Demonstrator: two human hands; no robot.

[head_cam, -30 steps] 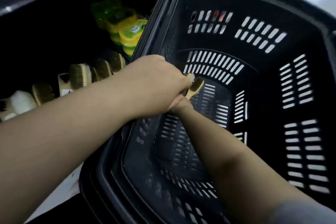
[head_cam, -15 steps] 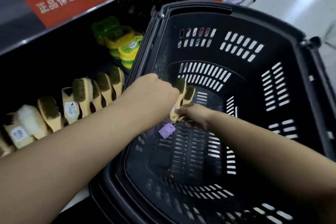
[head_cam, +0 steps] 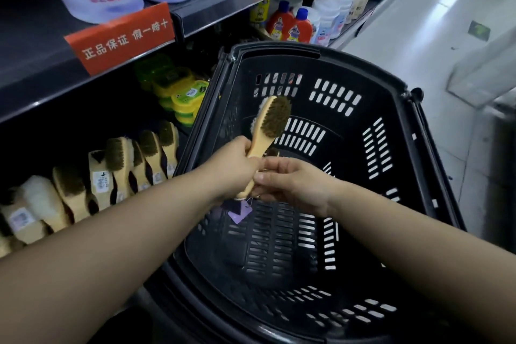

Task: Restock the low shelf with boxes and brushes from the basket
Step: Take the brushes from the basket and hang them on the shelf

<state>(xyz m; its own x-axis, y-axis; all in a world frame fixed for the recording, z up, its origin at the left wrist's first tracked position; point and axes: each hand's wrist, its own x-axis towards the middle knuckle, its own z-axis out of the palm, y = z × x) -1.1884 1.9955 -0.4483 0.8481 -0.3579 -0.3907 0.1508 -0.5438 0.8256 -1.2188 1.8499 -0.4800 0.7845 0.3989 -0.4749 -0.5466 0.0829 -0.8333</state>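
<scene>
Above the black slotted basket [head_cam: 396,176] I hold a wooden brush [head_cam: 272,120] with brown bristles, upright and tilted a little right. My left hand [head_cam: 231,167] grips its handle from the left. My right hand [head_cam: 293,184] pinches the handle's lower end, where a purple tag [head_cam: 240,212] hangs. A second brush seems to lie behind the first, mostly hidden. A row of similar wooden brushes [head_cam: 120,167] stands on the low shelf at the left. The basket's inside looks empty otherwise.
Yellow and green round tins [head_cam: 181,98] sit on the low shelf beside the basket's far left corner. An orange sign [head_cam: 122,36] hangs on the upper shelf edge, with white tubs above. Red bottles [head_cam: 290,25] stand farther along. Pale floor runs to the right.
Both hands have risen out of the basket's bottom with the brush. The view has tilted upward, so more of the shelves shows.
</scene>
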